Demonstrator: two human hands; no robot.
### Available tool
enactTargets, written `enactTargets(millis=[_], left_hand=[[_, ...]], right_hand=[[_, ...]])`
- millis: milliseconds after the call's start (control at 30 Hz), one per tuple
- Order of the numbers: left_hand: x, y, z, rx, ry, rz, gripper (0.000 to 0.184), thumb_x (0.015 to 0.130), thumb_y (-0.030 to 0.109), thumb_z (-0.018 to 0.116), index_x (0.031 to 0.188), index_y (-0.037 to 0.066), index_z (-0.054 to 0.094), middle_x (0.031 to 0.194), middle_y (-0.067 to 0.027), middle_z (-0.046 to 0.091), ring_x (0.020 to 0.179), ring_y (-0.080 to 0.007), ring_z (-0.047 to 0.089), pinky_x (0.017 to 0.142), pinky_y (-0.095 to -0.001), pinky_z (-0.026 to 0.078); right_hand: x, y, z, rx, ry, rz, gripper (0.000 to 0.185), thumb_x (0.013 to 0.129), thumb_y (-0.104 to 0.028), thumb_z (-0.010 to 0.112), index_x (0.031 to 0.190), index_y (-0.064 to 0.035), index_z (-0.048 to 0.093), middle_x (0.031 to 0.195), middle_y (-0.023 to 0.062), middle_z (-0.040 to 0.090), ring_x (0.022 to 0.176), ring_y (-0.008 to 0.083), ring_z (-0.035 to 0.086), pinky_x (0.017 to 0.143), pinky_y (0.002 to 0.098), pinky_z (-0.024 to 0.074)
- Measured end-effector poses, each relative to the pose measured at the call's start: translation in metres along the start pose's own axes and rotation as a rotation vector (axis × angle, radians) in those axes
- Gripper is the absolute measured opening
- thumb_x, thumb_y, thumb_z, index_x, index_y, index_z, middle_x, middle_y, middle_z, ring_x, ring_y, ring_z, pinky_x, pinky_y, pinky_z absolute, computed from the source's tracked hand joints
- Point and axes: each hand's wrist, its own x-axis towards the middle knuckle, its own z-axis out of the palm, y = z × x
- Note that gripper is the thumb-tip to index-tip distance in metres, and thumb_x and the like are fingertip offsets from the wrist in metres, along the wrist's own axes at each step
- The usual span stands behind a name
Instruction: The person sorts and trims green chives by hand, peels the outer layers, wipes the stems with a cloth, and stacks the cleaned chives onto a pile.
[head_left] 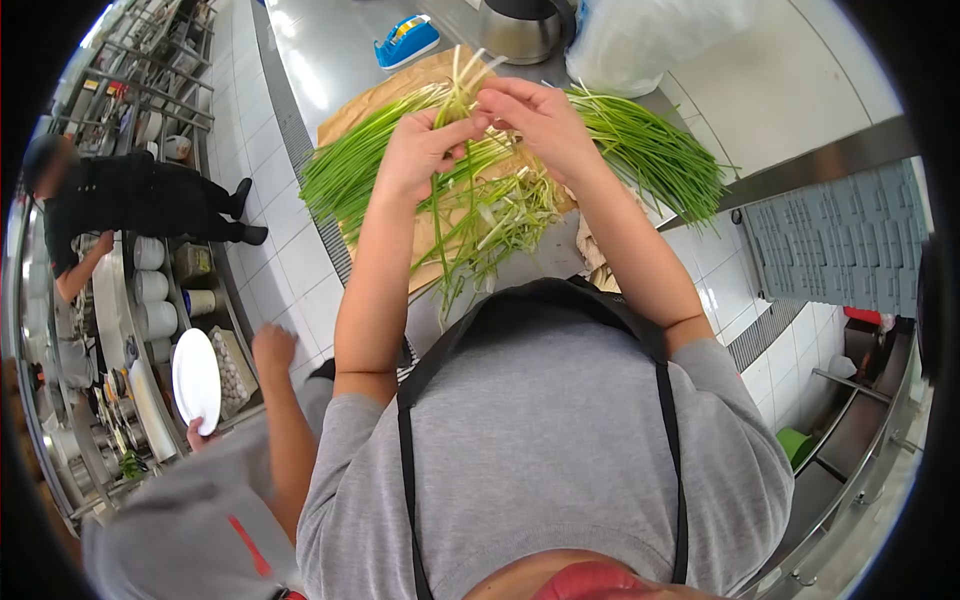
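Observation:
My left hand (425, 150) is closed around a few thin green onions (463, 100), their pale root ends pointing up past the fingers. Close beside it, my right hand (540, 120) pinches at the same stalks, fingertips nearly touching the left thumb. A long green pile of onions (350, 175) lies under and left of my left hand, on brown paper (420, 73). To the right of my right hand fans a second green bunch (655, 155). Below both hands is a loose heap of pale, stringy trimmings (520, 210), some hanging toward the counter's near edge.
At the counter's (320, 35) back stand a blue tape dispenser (407, 43), a steel jug (520, 32) and a white plastic bag (640, 45). On the left, one person in black (130, 195) stands by shelves; another in grey (200, 520), close by, holds a white plate (196, 380).

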Motion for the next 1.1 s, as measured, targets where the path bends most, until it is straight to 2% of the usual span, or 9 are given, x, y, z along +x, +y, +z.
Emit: enactTargets(millis=[67,167,333,467,567,600,733,933,1100], left_hand=[[0.001,0.004,0.005,0.050,0.004,-0.007,0.013,0.074,0.014,0.066,0.079,0.001,0.064,0.063,0.0007,0.056,0.049,-0.0020,0.041,0.040,-0.0171,0.026],[-0.005,0.004,0.013,0.088,0.029,0.018,0.012,0.073,0.014,0.066,0.077,0.002,0.064,0.063,0.0014,0.056,0.048,-0.0023,0.040,0.040,-0.0166,0.026],[-0.008,0.008,0.012,0.254,-0.026,-0.034,0.012,0.075,0.014,0.065,0.073,0.003,0.061,0.063,0.0017,0.055,0.049,-0.0019,0.040,0.038,-0.0171,0.026],[-0.008,0.002,0.014,0.247,-0.040,0.026,0.013,0.077,0.016,0.063,0.076,0.003,0.062,0.064,0.0005,0.057,0.048,-0.0023,0.041,0.040,-0.0157,0.028],[-0.011,0.009,0.013,0.182,-0.075,-0.027,0.015,0.078,0.017,0.063,0.080,0.002,0.064,0.066,0.0001,0.059,0.048,-0.0021,0.042,0.040,-0.0157,0.028],[-0.009,0.008,0.009,0.232,-0.095,-0.029,0.018,0.076,0.021,0.064,0.084,0.005,0.067,0.068,0.0003,0.061,0.050,-0.0030,0.043,0.042,-0.0172,0.031],[-0.014,0.004,-0.001,0.226,-0.135,-0.045,0.019,0.077,0.020,0.063,0.084,0.003,0.066,0.069,-0.0008,0.062,0.049,-0.0024,0.044,0.042,-0.0168,0.032],[-0.018,-0.014,-0.014,0.154,-0.188,-0.125,0.020,0.079,0.017,0.062,0.086,-0.002,0.063,0.070,-0.0012,0.061,0.048,-0.0017,0.043,0.041,-0.0155,0.032],[-0.024,-0.027,-0.026,0.046,-0.192,-0.195,0.020,0.078,0.019,0.063,0.087,0.001,0.065,0.071,-0.0010,0.063,0.047,-0.0019,0.044,0.041,-0.0144,0.032]], right_hand=[[0.008,-0.003,0.003,-0.039,-0.038,0.001,0.018,0.083,-0.017,0.058,0.089,-0.0011,0.062,0.071,-0.0001,0.056,0.065,0.0071,0.049,0.064,0.0222,0.0395],[0.005,0.000,0.003,-0.041,-0.034,-0.032,0.022,0.080,-0.021,0.061,0.084,-0.0003,0.064,0.061,0.0005,0.055,0.059,0.0072,0.049,0.057,0.0215,0.0384],[0.004,-0.004,0.011,0.061,-0.121,0.064,0.023,0.081,-0.023,0.059,0.092,-0.0026,0.064,0.064,-0.0023,0.052,0.058,0.0054,0.043,0.053,0.0201,0.0345],[0.005,-0.008,0.009,0.043,-0.141,0.191,0.026,0.084,-0.023,0.056,0.098,-0.0015,0.063,0.076,0.0002,0.060,0.060,0.0061,0.049,0.051,0.0187,0.0365],[0.009,-0.009,0.005,0.278,-0.105,0.194,0.024,0.086,-0.023,0.054,0.090,-0.0009,0.063,0.078,0.0043,0.060,0.061,0.0091,0.052,0.053,0.0219,0.0406],[0.014,-0.010,0.006,0.299,-0.024,0.136,0.024,0.087,-0.023,0.050,0.090,-0.0006,0.060,0.083,0.0086,0.061,0.070,0.0153,0.059,0.061,0.0270,0.0472],[0.027,-0.029,-0.020,0.398,-0.075,0.027,0.026,0.089,-0.022,0.046,0.099,0.0009,0.054,0.091,0.0124,0.061,0.087,0.0242,0.061,0.077,0.0347,0.0496],[0.045,-0.048,-0.047,0.430,0.151,0.018,0.025,0.088,-0.021,0.048,0.098,0.0008,0.054,0.092,0.0124,0.061,0.087,0.0256,0.060,0.079,0.0372,0.0487],[0.069,-0.024,-0.094,0.484,0.225,-0.019,0.024,0.087,-0.020,0.051,0.098,0.0012,0.053,0.094,0.0136,0.061,0.090,0.0279,0.059,0.079,0.0389,0.0491]])
